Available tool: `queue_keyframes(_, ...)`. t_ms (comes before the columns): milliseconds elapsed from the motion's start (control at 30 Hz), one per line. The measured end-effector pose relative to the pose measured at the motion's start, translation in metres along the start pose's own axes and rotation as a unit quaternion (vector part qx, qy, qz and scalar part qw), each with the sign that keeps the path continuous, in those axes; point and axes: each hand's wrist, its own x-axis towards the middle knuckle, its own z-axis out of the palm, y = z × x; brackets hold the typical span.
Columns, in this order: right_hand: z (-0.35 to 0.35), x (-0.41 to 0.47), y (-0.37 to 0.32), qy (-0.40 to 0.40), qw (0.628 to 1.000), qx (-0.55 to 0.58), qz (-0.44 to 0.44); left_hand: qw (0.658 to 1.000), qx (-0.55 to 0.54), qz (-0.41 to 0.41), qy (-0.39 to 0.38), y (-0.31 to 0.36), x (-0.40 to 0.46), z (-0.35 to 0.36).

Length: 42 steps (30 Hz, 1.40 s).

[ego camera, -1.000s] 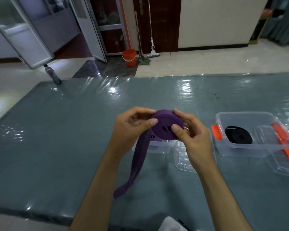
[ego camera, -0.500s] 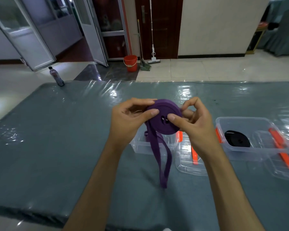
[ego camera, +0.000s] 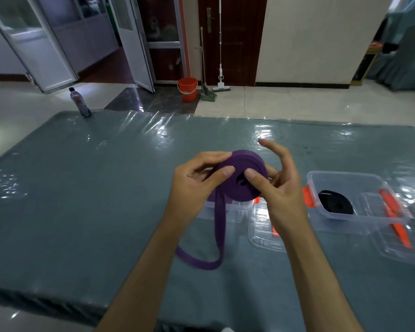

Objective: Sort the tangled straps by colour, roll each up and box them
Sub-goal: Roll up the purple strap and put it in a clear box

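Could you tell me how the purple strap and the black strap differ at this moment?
The purple strap is held above the table by the left hand and right hand; the black strap lies untouched in the clear box. The purple strap is only partly rolled, with a loose tail hanging to the table, while the black strap is fully coiled. The purple roll also looks larger. Both are flat webbing wound into round coils.

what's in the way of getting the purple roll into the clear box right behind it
Nothing visible blocks it. The purple roll is held between the left hand and right hand, just above the open box, whose lid lies beside it. Only the loose tail remains unrolled, hanging to the table.
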Motion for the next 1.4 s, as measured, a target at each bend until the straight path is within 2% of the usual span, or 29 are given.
queue_keyframes(100,0.004,-0.004,0.005,0.023,1.000,0.012,-0.017,1.000,-0.002,-0.002,-0.029,-0.004,-0.004,-0.003)
queue_keyframes(200,0.003,-0.009,0.005,0.003,1.000,0.029,0.009,1.000,-0.006,-0.005,0.005,-0.006,-0.009,-0.006)
queue_keyframes(367,-0.001,-0.008,0.000,-0.008,1.000,-0.011,0.014,0.998,-0.021,-0.009,0.065,-0.013,-0.018,0.001)
queue_keyframes(533,0.001,-0.017,0.012,0.016,0.998,0.049,0.026,0.997,-0.048,-0.047,0.024,-0.013,-0.020,-0.002)
queue_keyframes(667,-0.006,-0.020,0.013,-0.007,0.998,0.041,0.054,0.997,-0.034,-0.035,0.067,-0.012,-0.019,-0.006)
queue_keyframes(900,-0.015,-0.022,0.018,0.039,0.999,0.017,0.009,0.999,-0.006,-0.036,-0.017,-0.020,-0.022,-0.007)
queue_keyframes(1033,-0.022,-0.025,0.019,-0.009,0.998,0.008,0.069,0.999,-0.003,-0.036,0.030,-0.018,-0.019,-0.013)
queue_keyframes(1100,-0.022,-0.024,0.016,-0.018,0.997,-0.002,0.068,0.999,-0.013,-0.028,0.045,-0.020,-0.021,-0.012)
queue_keyframes(1300,-0.014,-0.027,0.018,0.005,1.000,-0.020,0.006,0.996,-0.049,-0.069,-0.016,-0.022,-0.020,-0.022)
queue_keyframes(1400,-0.009,-0.029,0.022,0.031,0.999,-0.013,0.021,0.998,-0.021,-0.062,-0.003,-0.016,-0.016,-0.022)
